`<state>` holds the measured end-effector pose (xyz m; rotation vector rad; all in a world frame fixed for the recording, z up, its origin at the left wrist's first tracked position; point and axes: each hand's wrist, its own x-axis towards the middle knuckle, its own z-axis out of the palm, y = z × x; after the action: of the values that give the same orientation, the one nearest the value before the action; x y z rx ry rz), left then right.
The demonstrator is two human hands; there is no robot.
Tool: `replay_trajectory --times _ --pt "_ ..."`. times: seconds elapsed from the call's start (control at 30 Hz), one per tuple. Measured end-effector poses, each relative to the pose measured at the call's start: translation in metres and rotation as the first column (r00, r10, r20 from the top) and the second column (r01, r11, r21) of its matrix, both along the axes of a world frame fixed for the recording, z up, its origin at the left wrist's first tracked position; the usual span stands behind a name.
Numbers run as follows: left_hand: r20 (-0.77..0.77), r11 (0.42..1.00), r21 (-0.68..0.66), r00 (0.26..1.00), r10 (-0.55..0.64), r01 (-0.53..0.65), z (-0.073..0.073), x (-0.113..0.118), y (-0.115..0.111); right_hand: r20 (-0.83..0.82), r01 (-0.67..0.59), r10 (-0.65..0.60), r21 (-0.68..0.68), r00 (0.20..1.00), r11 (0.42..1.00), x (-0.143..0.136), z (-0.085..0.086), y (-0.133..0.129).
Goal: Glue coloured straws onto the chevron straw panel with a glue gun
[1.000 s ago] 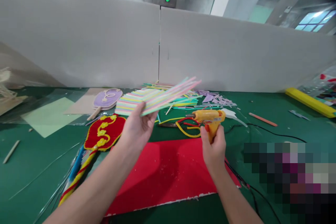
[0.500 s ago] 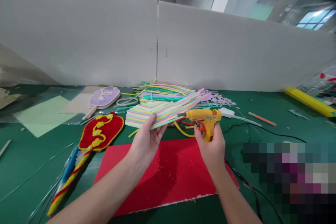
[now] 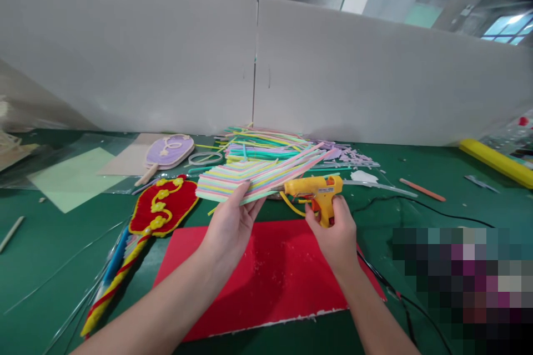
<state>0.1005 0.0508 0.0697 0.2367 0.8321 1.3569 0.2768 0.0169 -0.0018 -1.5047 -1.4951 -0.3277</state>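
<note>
My left hand (image 3: 233, 222) is closed on a striped panel of pastel pipe cleaners (image 3: 233, 178), thumb on top and fingers beneath; loose strip ends fan out to the upper right. In my right hand (image 3: 336, 236) is a yellow hot glue gun (image 3: 312, 186), its nozzle pointing left at the panel's lower right edge. Whether the tip touches the strips I cannot tell. A clear glue stick (image 3: 381, 186) sticks out of the gun's back. Below both hands lies a red board (image 3: 266, 283) with a ragged white front edge.
A red fan with yellow trim (image 3: 162, 208) and a purple fan (image 3: 170, 151) lie at left, near a pale green sheet (image 3: 75, 177). Pipe cleaners (image 3: 266, 138) are heaped behind my hands. A black cord (image 3: 433, 212) runs across the right side, before a yellow bar (image 3: 495, 162).
The glue gun has moved slightly left, closer along the panel's edge. The view has shifted a little; my left hand still holds the panel.
</note>
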Motion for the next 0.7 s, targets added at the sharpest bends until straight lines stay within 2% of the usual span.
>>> replay_trajectory --times 0.7 --pt "-0.03 0.997 -0.067 0.999 0.044 -0.046 -0.003 -0.001 0.002 -0.004 -0.047 0.047 0.001 0.999 0.999 -0.001 -0.012 0.003"
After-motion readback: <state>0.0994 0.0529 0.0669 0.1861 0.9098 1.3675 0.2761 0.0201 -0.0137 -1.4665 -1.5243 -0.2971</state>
